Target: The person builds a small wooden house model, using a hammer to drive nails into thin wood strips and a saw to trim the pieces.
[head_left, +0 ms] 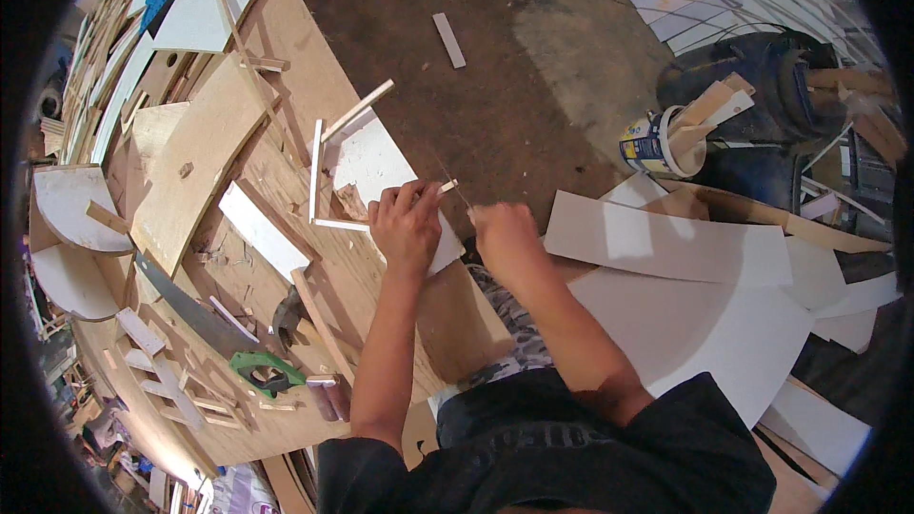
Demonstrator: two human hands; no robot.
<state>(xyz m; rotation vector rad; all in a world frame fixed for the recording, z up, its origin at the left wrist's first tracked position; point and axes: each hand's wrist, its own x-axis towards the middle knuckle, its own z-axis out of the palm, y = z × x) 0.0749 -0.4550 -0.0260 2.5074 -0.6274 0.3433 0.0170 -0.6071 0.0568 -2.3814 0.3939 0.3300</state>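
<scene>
My left hand (pixel 405 228) is closed on a thin wooden strip (pixel 448 187) over a white board (pixel 373 154) at the workbench's edge. My right hand (pixel 503 233), slightly blurred, is closed on a thin blade (pixel 447 175), which crosses the strip's end just beyond my left fingers; its handle is hidden by the hand. Narrow strips (pixel 316 171) form an angular outline around the white board, left of my hands.
The plywood bench (pixel 466 314) carries a green-handled handsaw (pixel 262 369), a hammer (pixel 286 319), offcuts and curved panels (pixel 205 152). White boards (pixel 676 333) lie at right. A bucket of offcuts (pixel 647 148) and dark barrels (pixel 733 86) stand beyond, on a stained floor (pixel 419 0).
</scene>
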